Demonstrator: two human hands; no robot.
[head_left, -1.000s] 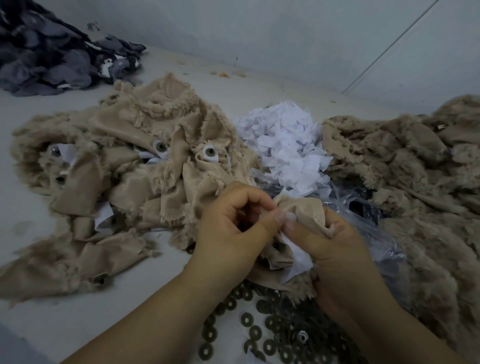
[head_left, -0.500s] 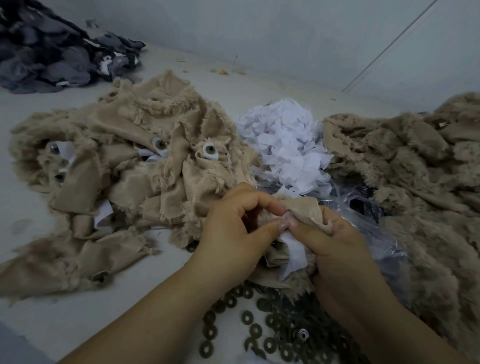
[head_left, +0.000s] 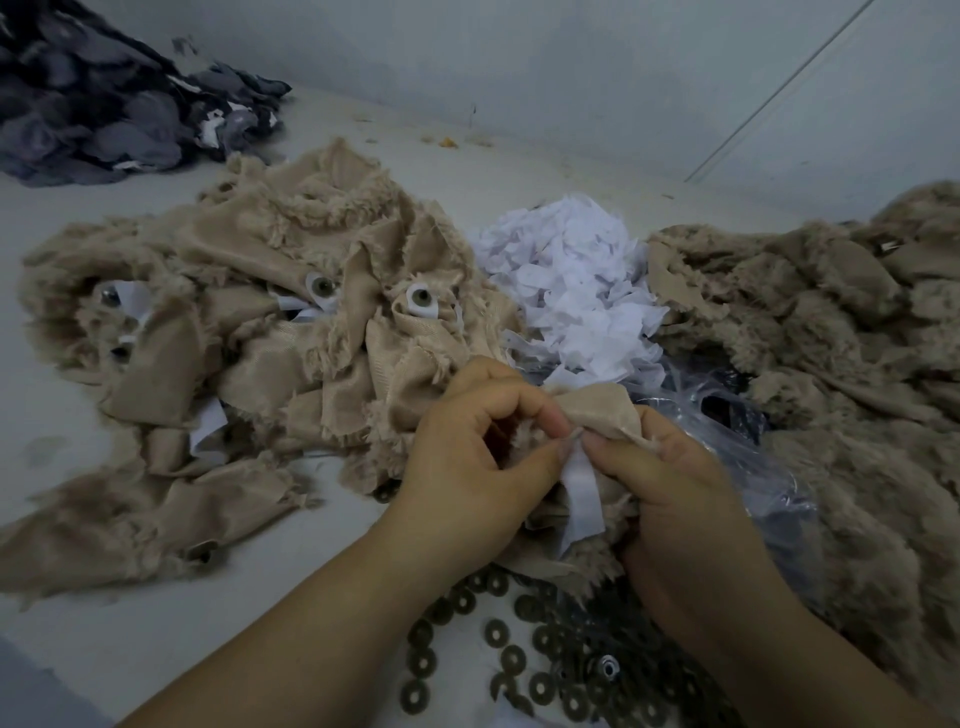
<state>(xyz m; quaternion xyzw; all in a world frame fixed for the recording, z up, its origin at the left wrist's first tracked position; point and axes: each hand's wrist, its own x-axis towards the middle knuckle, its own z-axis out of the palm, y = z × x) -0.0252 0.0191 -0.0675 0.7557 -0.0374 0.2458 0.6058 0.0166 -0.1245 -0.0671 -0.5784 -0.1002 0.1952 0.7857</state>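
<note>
My left hand (head_left: 467, 457) and my right hand (head_left: 675, 499) meet over one tan furry fabric piece (head_left: 602, 410) near the middle of the view. Both pinch it at its top fold, fingertips almost touching. A white fabric strip (head_left: 579, 499) hangs down from the pinch between the hands. What lies inside the fold is hidden by my fingers.
A heap of tan fur pieces (head_left: 270, 332) with plastic toy eyes (head_left: 418, 299) lies to the left, another tan heap (head_left: 831, 364) to the right. White scraps (head_left: 571, 280) pile behind, a clear plastic bag (head_left: 727, 415) beside them. Dark washers (head_left: 519, 660) lie below; dark fabric (head_left: 104, 98) sits far left.
The hands have stayed in place on the tan piece. The white strip hangs a little straighter and longer between them than before.
</note>
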